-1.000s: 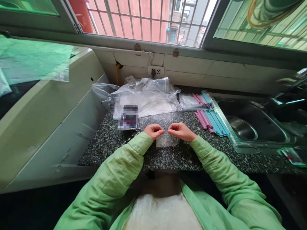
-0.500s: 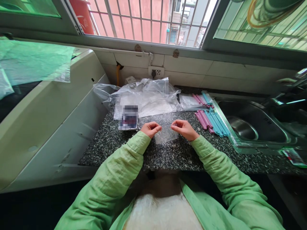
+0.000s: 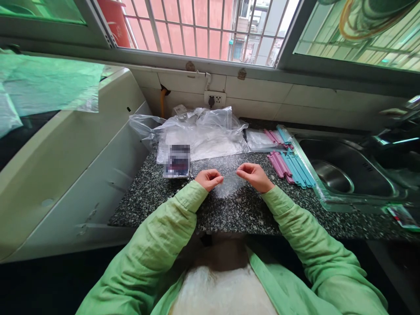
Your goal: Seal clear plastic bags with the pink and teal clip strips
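A small clear plastic bag (image 3: 230, 187) hangs over the dark speckled counter, between my two hands. My left hand (image 3: 208, 178) pinches its left side with thumb and forefinger closed. At the other side, the closed thumb and fingers of my right hand (image 3: 255, 176) grip the bag's upper right edge. Being transparent, the bag has outlines that are hard to follow against the stone. Pink strips (image 3: 281, 167) and blue strips (image 3: 298, 169) lie in a bunch to the right of my right hand. Left of my left hand is a phone-like object (image 3: 177, 161) with a blurred-out face.
A heap of clear plastic bags (image 3: 210, 135) lies at the back of the counter (image 3: 138, 203). Beside it, more strips rest on a flat stack of clear bags (image 3: 257, 141). A sink (image 3: 323, 199) holding a metal bowl (image 3: 332, 176) bounds the right; a white appliance (image 3: 108, 127) bounds the left.
My right hand has shifted slightly right, and the gap between the hands is a little wider. The clear bag has tilted and its outline is fainter. Other things stay in place.
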### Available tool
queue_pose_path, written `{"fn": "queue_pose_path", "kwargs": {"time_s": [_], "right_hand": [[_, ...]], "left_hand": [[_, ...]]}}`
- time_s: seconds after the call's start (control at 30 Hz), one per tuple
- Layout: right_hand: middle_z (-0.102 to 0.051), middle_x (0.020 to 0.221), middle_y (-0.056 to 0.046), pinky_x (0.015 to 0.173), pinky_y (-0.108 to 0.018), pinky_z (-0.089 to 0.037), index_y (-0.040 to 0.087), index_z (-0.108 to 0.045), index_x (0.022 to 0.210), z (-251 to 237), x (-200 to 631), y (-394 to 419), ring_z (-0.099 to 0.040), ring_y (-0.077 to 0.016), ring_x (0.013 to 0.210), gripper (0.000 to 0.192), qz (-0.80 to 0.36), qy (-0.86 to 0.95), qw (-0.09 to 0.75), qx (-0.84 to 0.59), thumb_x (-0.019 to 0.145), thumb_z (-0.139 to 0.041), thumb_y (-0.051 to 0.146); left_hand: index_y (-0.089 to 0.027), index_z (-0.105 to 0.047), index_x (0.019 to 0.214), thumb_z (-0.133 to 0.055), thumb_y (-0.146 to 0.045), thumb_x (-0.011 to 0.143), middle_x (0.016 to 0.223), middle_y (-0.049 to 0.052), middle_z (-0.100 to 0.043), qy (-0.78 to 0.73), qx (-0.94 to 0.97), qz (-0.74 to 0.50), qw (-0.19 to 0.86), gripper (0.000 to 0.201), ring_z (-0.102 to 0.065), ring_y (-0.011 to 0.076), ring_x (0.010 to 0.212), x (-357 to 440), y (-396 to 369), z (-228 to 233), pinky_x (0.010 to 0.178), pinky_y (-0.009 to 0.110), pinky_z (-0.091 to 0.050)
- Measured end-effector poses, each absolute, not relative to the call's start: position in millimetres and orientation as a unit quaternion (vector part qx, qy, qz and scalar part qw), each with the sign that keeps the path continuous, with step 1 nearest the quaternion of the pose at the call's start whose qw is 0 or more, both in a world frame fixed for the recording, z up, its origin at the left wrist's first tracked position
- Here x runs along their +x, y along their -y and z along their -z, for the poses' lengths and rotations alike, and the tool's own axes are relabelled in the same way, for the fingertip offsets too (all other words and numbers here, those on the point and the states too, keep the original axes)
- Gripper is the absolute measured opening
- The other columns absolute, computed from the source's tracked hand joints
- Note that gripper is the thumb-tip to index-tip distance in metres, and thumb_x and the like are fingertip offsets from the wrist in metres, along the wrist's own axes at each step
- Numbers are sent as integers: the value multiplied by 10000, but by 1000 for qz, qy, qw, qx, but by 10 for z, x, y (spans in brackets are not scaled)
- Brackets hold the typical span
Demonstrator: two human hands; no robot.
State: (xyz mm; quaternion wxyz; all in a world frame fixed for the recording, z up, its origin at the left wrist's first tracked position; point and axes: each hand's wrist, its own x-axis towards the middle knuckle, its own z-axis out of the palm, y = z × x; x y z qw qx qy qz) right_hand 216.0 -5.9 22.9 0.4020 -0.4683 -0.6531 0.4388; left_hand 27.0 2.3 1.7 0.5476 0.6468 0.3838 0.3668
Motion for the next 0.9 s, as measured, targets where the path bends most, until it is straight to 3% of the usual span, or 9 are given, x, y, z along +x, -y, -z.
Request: {"fn": "queue_pose_path", "kwargs": {"time_s": [0.4,0.9], "right_hand": [[-467,546,27,497,-208,-315,121,-540,616,-214,2070,118,-384,-60,512,242,-456,692,330,-451,662,-576,355],[-508,571,20,526,-218,-333,120,-566,640,-217,2106,85,-415,-69,532,259,-467,655,355,-476,635,-598,377]], "left_hand": [[-115,-508,525,-581,-414,593,431,-55,-383,-370,678,-321,548,315,-308,43,429,316,16,36,419,193,-228],[-116,-548,525,-580,-387,601,468,-18,-496,-393,657,-377,521,283,-392,61,458,300,-12,15,455,196,-307]]}}
